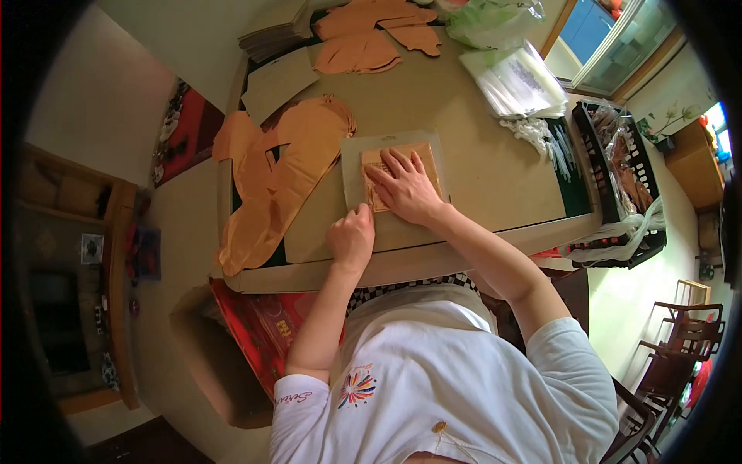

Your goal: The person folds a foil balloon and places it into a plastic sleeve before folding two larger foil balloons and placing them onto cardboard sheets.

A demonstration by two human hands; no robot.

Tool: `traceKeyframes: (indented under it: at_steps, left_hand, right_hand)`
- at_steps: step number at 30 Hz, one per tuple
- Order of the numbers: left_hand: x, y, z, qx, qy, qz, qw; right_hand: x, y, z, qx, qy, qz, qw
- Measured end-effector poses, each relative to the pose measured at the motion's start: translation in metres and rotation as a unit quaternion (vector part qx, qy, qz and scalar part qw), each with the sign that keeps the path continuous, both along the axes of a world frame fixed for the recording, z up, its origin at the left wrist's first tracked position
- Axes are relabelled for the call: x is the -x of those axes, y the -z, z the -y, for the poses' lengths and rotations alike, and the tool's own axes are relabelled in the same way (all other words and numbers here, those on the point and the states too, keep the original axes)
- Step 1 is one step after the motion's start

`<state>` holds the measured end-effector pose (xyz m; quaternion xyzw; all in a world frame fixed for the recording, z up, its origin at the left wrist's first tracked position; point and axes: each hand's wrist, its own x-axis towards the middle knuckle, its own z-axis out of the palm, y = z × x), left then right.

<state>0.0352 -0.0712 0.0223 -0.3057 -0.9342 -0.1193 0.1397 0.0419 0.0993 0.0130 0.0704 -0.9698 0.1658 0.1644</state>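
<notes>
A flat, folded orange-brown piece [372, 160] lies on a grey card [352, 166] near the front of the table. My right hand [408, 188] rests on top of it, fingers stretched out and pressing flat. At the card's lower left corner, my left hand [352, 234] is closed, its fingertips against the piece's near edge. Whatever those fingers pinch is hidden. Left of the card lie large orange cut-out shapes [297, 166], stacked and overlapping.
More orange cut-outs [359, 52] and grey card sheets [278, 80] lie along the table's far side. Clear plastic sleeves [522, 83] sit at the far right under a green-white plastic bag [495, 23]. A black crate [645, 178] stands beyond the right edge; an open cardboard box [202, 348] is below left.
</notes>
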Motion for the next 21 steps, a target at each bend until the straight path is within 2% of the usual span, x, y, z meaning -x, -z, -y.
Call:
traceKeyframes:
  at_steps: [4,10,13,21]
  left_hand:
    - [0.0012,-0.0002,-0.0015,0.022,0.028,0.005,0.999]
    - [-0.002,0.0027,-0.0018,-0.046,-0.001,-0.021,0.999]
    - [-0.0013,0.0018,-0.001,-0.031,-0.027,-0.04,0.998]
    - [-0.0013,0.0013,-0.0022,-0.048,-0.018,-0.027,0.998]
  right_hand:
    - [-0.0003,0.0,-0.0001,0.004,0.002,0.003,1.0]
    - [0.0004,0.0001,-0.0006,0.016,-0.002,0.003,1.0]
    - [0.0,0.0005,-0.0015,0.006,-0.002,0.008,1.0]
    - [-0.0002,-0.0002,-0.0013,0.011,-0.004,0.005,1.0]
